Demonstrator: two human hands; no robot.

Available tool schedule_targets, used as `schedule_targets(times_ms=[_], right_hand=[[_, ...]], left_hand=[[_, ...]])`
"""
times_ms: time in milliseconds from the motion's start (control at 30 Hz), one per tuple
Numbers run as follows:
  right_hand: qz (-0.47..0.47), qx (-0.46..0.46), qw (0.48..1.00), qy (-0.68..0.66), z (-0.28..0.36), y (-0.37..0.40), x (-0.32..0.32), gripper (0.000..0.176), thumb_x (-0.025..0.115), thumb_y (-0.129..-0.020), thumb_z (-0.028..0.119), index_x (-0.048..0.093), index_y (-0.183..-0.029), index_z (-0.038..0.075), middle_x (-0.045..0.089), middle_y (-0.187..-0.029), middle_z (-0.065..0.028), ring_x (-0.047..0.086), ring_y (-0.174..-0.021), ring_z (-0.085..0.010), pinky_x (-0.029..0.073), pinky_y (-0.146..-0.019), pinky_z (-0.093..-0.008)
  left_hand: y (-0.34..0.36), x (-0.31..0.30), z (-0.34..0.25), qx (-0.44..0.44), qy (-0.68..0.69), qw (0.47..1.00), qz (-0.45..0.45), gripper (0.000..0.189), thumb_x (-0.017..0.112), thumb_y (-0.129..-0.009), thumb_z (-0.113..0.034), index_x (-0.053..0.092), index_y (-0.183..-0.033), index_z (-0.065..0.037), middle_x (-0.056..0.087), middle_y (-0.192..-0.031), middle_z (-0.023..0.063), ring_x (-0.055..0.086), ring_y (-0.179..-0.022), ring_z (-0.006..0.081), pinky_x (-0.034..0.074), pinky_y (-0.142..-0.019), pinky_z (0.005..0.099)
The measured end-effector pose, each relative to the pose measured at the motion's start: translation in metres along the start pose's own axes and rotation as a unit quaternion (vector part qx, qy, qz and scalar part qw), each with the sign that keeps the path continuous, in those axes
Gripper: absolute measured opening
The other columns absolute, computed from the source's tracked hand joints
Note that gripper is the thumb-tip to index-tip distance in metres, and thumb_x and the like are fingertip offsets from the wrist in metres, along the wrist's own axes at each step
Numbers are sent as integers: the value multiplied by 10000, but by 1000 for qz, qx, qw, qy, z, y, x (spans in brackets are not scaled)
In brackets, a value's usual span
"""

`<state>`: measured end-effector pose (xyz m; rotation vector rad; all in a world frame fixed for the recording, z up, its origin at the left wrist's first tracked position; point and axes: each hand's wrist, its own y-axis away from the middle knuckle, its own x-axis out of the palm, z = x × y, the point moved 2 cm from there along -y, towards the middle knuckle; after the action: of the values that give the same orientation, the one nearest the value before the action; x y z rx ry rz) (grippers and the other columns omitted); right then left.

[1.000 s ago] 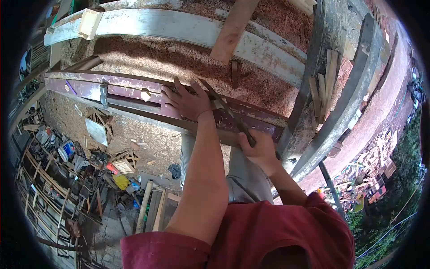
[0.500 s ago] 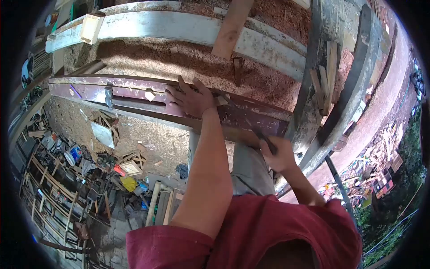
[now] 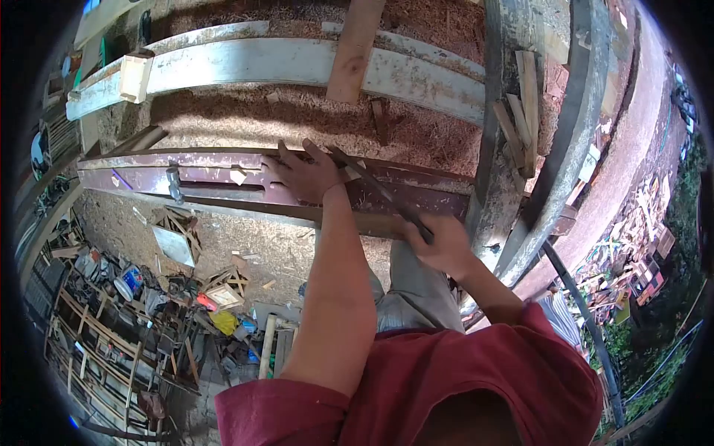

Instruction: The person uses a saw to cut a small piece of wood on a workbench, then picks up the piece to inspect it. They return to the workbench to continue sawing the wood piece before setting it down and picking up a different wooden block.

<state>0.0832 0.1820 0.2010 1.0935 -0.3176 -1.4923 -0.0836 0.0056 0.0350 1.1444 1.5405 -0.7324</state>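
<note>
My left hand lies on a maroon-painted timber, its fingers spread over the top edge. In my right hand is a dark, narrow file, gripped by its handle. The file slants up and left across the timber, its far end just right of my left fingers. A pale wood piece shows beside the blade, partly hidden. Farther left, a hammer rests across the timber beside a long slot. Between hammer and left hand sits a small pale wood chip.
A white-painted beam runs behind, with a bare board lying across it. Heavy grey beams stand at right, holding loose wood strips. Shavings cover the ground. Scrap and a yellow bag lie lower left.
My right hand and the file have moved up and left along the timber, so the blade reaches past its far edge. My left hand stays in place; the whole view has shifted slightly.
</note>
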Motion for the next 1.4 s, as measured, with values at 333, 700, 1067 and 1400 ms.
schedule_targets(times_ms=[333,700,1067,1400], right_hand=[[-18,-44,999,17,2,-1,5,328,690,-961,302,721,-833,2,625,-692,-252,679,-662,-432,509,-627,-482],[21,22,1000,2,5,8,-14,372,681,-954,343,701,-783,13,665,-744,-260,673,-737,-486,528,-666,-527],[13,22,1000,-12,1,14,-7,344,687,-935,338,708,-811,17,662,-737,-260,680,-724,-471,530,-668,-530],[-13,-58,998,-27,0,15,-5,275,697,-937,260,715,-853,-1,615,-680,-240,650,-603,-370,488,-592,-441]], left_hand=[[-2,5,5,67,-51,995,-55,611,535,-1046,-559,554,-1491,-141,382,-1621,319,440,-1463,505,458,-1130,600],[1,7,9,33,-32,999,-26,597,487,-1062,-551,575,-1492,-147,346,-1672,251,356,-1550,417,292,-1241,647],[1,5,5,47,-41,998,-32,588,450,-1085,-545,566,-1495,-140,347,-1660,271,362,-1537,446,303,-1227,659],[1,8,10,41,-41,998,-31,573,528,-1046,-501,561,-1496,-147,350,-1668,260,348,-1555,424,262,-1242,676]])
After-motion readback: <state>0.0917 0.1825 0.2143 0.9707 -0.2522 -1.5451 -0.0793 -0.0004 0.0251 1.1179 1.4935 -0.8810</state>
